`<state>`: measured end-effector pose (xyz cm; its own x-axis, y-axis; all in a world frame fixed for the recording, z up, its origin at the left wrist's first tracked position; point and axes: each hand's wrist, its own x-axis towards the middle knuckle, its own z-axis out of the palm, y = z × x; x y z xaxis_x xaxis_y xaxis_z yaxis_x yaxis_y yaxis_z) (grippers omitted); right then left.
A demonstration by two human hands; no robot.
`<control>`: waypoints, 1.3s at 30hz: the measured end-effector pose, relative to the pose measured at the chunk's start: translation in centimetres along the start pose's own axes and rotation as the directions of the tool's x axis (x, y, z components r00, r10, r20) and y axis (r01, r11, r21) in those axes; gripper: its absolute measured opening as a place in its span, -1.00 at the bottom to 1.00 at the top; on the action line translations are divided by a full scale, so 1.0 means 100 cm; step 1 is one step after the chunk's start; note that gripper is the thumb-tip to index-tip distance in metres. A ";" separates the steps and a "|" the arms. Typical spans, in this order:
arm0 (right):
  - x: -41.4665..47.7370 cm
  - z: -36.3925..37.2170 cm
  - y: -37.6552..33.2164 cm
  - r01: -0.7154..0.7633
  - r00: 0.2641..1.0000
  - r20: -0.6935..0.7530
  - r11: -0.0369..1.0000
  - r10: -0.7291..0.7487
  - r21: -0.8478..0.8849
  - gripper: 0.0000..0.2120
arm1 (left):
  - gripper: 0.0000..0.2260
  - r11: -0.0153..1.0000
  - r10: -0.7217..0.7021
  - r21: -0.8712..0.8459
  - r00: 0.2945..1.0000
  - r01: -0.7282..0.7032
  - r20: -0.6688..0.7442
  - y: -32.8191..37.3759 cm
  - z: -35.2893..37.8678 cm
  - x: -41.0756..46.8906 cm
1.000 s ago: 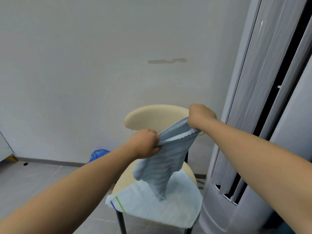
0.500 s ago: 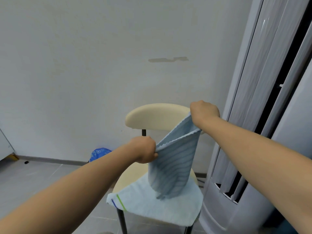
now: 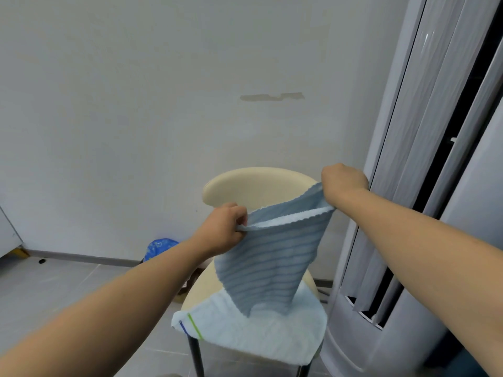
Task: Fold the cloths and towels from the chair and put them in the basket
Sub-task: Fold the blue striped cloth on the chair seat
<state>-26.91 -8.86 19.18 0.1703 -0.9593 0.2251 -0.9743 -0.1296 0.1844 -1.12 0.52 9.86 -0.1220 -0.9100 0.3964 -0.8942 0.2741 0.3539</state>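
Note:
A blue striped cloth (image 3: 268, 263) hangs in the air above the cream chair (image 3: 253, 186). My left hand (image 3: 224, 229) pinches its upper left edge and my right hand (image 3: 341, 182) grips its upper right corner, higher up. The cloth is doubled over, with two top edges stretched between my hands. Its lower tip touches a pale blue towel (image 3: 261, 330) that lies spread on the chair seat, with a green and a blue stripe at its left corner. No basket is in view.
A tall grey standing air conditioner (image 3: 424, 186) rises right beside the chair. A white wall is close behind. A blue bag (image 3: 159, 247) sits on the grey tiled floor at the wall, left of the chair.
My hands have drawn apart, the right one moving right and up. The cloth, bunched a second ago, now hangs stretched wide between them.

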 end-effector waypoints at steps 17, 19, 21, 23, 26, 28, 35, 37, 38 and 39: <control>0.002 0.012 0.011 -0.052 0.994 0.096 0.998 0.050 0.022 -0.95 | -0.71 0.923 -0.077 0.384 0.986 0.014 0.150 0.001 -0.020 0.005; 0.002 0.014 0.012 -0.037 0.994 0.106 0.999 0.035 0.013 -0.86 | -0.68 0.900 -0.035 0.435 0.993 -0.018 0.113 0.001 -0.022 0.005; 0.002 0.014 0.014 -0.023 0.993 0.120 1.000 0.022 0.008 -0.77 | -0.67 0.897 0.039 0.435 0.992 -0.086 0.116 0.000 -0.024 0.005; 0.003 0.016 0.016 -0.019 0.992 0.125 1.000 0.019 0.004 -0.76 | -0.71 0.881 0.183 0.415 0.972 -0.228 0.145 -0.003 -0.024 0.003; 0.004 0.020 0.021 -0.039 0.991 0.131 0.999 0.036 0.017 -0.82 | -0.86 0.801 0.336 0.446 0.917 -0.398 0.215 -0.004 -0.018 -0.003; 0.004 0.023 0.025 -0.053 0.991 0.126 0.998 0.049 0.027 -0.85 | -0.73 0.790 0.301 0.457 0.908 -0.409 0.293 -0.008 -0.012 -0.005; 0.005 0.029 0.031 -0.069 0.989 0.132 0.997 0.066 0.025 -0.85 | -0.92 0.870 0.126 0.398 0.912 -0.291 0.391 -0.004 -0.013 0.000; 0.005 0.030 0.033 -0.073 0.988 0.135 0.997 0.071 0.012 -0.84 | -0.80 0.892 0.058 0.395 0.921 -0.221 0.384 -0.002 -0.016 0.003; 0.005 0.031 0.034 -0.076 0.988 0.136 0.997 0.074 0.011 -0.84 | -0.75 0.899 0.020 0.402 0.932 -0.174 0.361 -0.001 -0.018 0.004; 0.005 0.032 0.036 -0.080 0.987 0.138 0.997 0.078 0.014 -0.83 | -0.70 0.905 -0.014 0.405 0.945 -0.127 0.327 -0.002 -0.020 0.006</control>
<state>-30.79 -10.58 16.90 0.0720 -0.9919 0.1043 -0.9867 -0.0556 0.1528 -0.12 0.58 11.73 -0.2435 -0.9654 0.0928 -0.9687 0.2373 -0.0729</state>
